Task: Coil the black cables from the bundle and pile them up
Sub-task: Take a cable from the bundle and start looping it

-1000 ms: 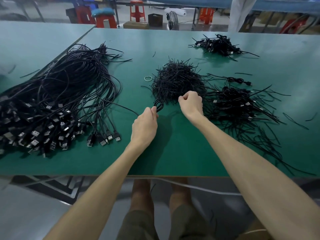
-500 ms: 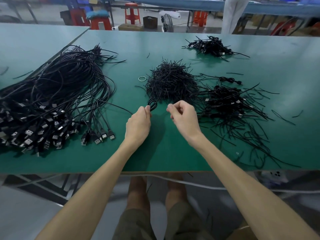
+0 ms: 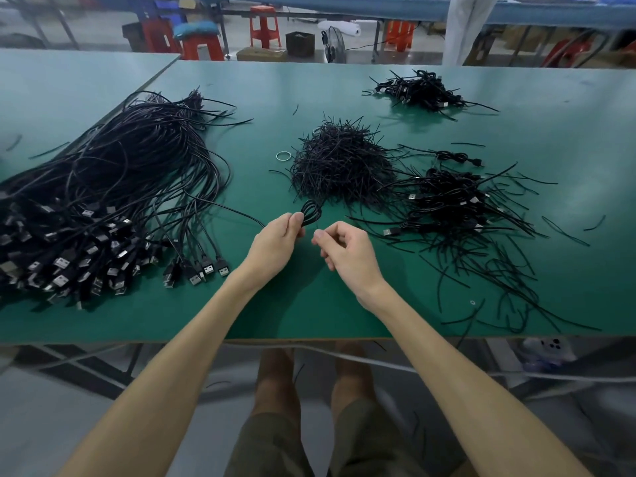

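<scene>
The left hand (image 3: 275, 242) grips a small coil (image 3: 311, 213) of black cable just in front of the tie heap (image 3: 340, 166), fingers curled round its gathered loops. The cable's loose tail runs off across the green worktop (image 3: 309, 304) toward the big bundle (image 3: 103, 201) left of the heap. A second ago the right hand (image 3: 344, 251) was at the near edge of the heap. It has now drawn back and sits just beside the coil, thumb and forefinger pressed together on what looks like a single thin tie (image 3: 316, 231), though it is too slight to be sure. The other fingers are loosely curled.

That suggests the winding of this cable is done and binding comes next: the tie wraps round the waist of the loops. The finished coil would then join the pile of coiled cables (image 3: 447, 197) right of the heap. With the bundle still large, the job seems far from finished.
</scene>
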